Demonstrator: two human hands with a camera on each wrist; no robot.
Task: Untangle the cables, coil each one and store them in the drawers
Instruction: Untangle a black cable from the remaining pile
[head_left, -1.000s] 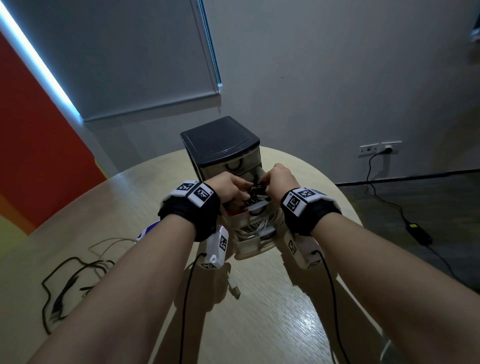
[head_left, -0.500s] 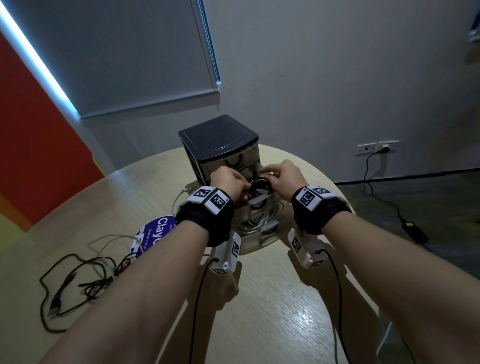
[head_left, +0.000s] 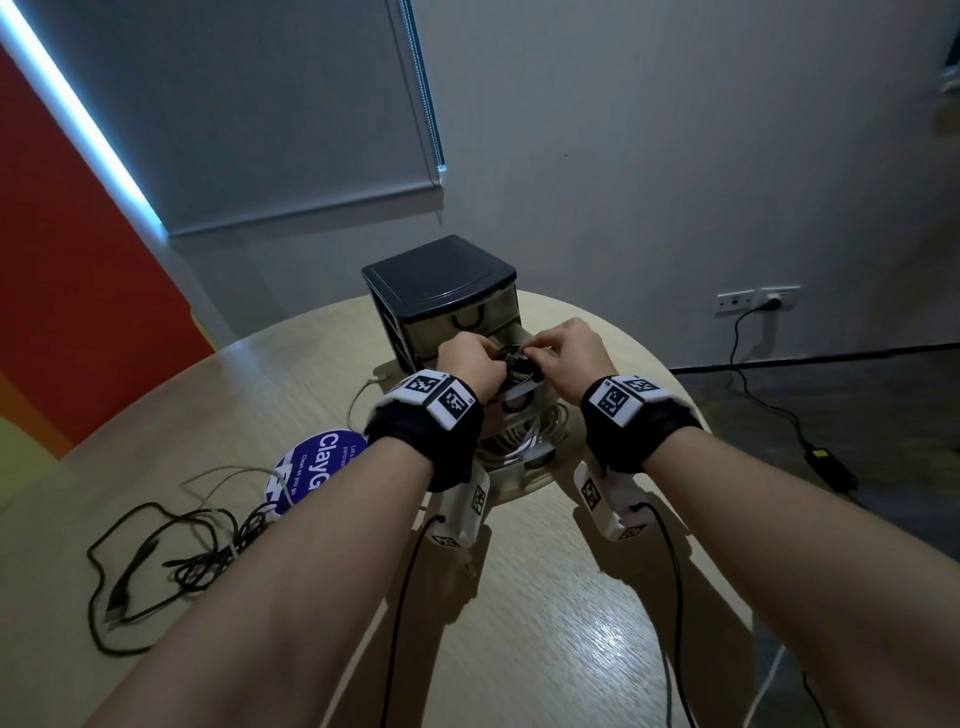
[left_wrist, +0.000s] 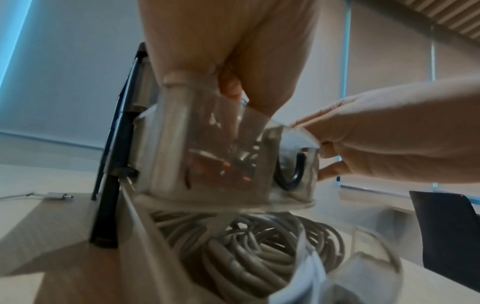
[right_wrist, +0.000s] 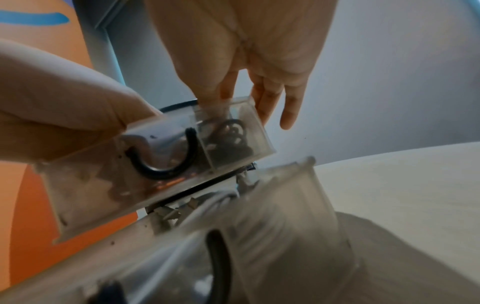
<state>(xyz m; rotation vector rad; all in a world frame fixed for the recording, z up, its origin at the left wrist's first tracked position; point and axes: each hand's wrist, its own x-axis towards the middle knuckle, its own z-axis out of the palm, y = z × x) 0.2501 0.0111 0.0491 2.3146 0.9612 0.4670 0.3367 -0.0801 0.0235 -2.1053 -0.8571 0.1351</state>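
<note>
Both hands meet over a pulled-out clear drawer (right_wrist: 161, 164) of the small black-topped drawer unit (head_left: 441, 283) that stands at the far side of the round wooden counter (head_left: 571, 649). The left hand (head_left: 470, 358) has its fingers curled down into the drawer's left side, and the right hand (head_left: 576, 353) reaches in from the right, its thumb and forefinger dipped inside while the other fingers are spread loose beyond the drawer's wall, as the right wrist view shows. Between the two hands lies a small black coiled cable (head_left: 514, 361), inside this drawer; both grips seem to pinch or press it, but the exact hold of each is hidden by the fingers and the cloudy plastic, so I cannot tell it surely. The drawer's front carries a black U-shaped handle (right_wrist: 166, 156). Below it a lower drawer (left_wrist: 145, 236) also stands pulled out and holds a coil of white cable (left_wrist: 259, 246). On the counter to the left lies a loose tangle of black cables (head_left: 171, 561), well apart from the drawers, with a thin white cable (head_left: 223, 475) near it and a round blue sticker (head_left: 317, 467) beside the left forearm.
</note>
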